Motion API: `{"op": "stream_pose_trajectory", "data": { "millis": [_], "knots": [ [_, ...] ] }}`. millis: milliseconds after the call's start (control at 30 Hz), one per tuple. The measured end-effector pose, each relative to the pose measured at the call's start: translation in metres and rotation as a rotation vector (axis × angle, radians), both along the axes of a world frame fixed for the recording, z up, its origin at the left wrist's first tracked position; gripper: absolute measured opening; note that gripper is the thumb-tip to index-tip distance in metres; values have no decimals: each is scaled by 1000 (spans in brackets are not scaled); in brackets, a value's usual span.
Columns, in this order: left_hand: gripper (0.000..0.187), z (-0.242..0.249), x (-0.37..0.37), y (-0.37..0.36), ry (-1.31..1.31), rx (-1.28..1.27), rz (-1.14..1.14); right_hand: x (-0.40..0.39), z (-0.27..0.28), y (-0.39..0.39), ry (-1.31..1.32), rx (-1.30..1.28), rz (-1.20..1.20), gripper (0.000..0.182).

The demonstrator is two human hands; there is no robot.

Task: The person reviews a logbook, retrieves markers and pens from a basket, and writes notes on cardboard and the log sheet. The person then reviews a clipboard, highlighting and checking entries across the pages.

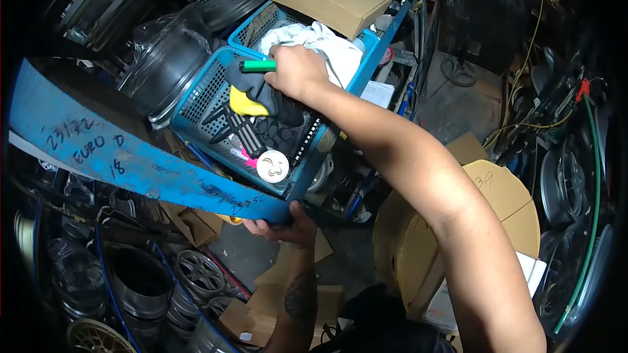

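Seen from the head camera, a worker reaches over a blue front basket point(196, 98) in a cluttered storeroom, the right hand point(299, 73) closed around a green-and-black marker point(260, 66). The marker juts out sideways above a dark cloth with a yellow patch point(252, 93); whether those fingers also pinch the cloth cannot be told. Below, the left hand point(291, 227) grips the corner of a blue shelf edge point(147, 160), thumb up and fingers curled beneath, likely to steady the reach. The basket appears to keep small items together, among them black plastic parts point(243, 137) and a round white disc point(273, 167). Behind it, a second basket point(248, 21) holds white cloth point(343, 59), its rim apparently helping prop a tilted cardboard box point(320, 3).
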State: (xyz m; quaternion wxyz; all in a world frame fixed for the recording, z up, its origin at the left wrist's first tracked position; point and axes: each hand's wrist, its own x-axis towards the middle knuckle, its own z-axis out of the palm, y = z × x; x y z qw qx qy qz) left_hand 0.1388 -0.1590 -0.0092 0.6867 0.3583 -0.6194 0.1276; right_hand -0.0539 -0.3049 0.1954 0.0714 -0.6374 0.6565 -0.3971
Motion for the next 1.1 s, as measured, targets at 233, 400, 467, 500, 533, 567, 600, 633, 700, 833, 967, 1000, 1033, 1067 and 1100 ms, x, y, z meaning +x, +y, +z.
{"op": "stream_pose_trajectory", "data": {
  "millis": [233, 400, 467, 500, 533, 567, 600, 633, 700, 833, 967, 1000, 1033, 1067, 1100],
  "knots": [
    [82, 1, 2, -1, -22, 8, 24, 8, -11, 19, -316, -252, 76, 34],
    [90, -3, 2, -1, 3, 28, 66, 40, -13, 58, -9, -198, 503, 41],
    [89, -4, 4, 1, -4, 32, 59, 41, -11, 61, 408, 135, 579, 47],
    [89, -4, 4, 0, -6, 30, 51, 39, -14, 57, 456, 108, 594, 50],
    [88, -3, 3, 0, -6, 27, 43, 32, -17, 49, 505, 81, 608, 52],
    [88, -3, 3, -1, 2, 18, 25, 25, -12, 45, 558, 52, 623, 55],
    [87, -3, 2, -1, 10, 11, 9, 18, -6, 39, 553, 170, 683, 65],
    [87, -4, 2, -1, 19, 4, -5, 10, 2, 42, 548, 210, 737, 70],
    [88, 0, 2, 1, 3, 13, 6, -4, 12, 44, 545, 288, 845, 81],
    [88, -2, 3, 3, -33, 24, 12, -7, 5, 31, 656, 204, 707, 108],
    [85, 2, 4, 5, -64, 24, -11, 3, 7, 23, 704, 206, 655, 113],
    [85, 4, 4, 6, -75, 31, -10, 5, 12, 17, 678, 260, 658, 107],
    [85, 5, 4, 6, -83, 29, -16, 7, 18, 11, 653, 314, 661, 102],
    [85, 6, 4, 6, -92, 27, -23, 7, 25, 6, 627, 365, 663, 96],
    [85, 7, 4, 5, -100, 15, -37, 5, 28, 4, 545, 330, 682, 86]
  ]
}}
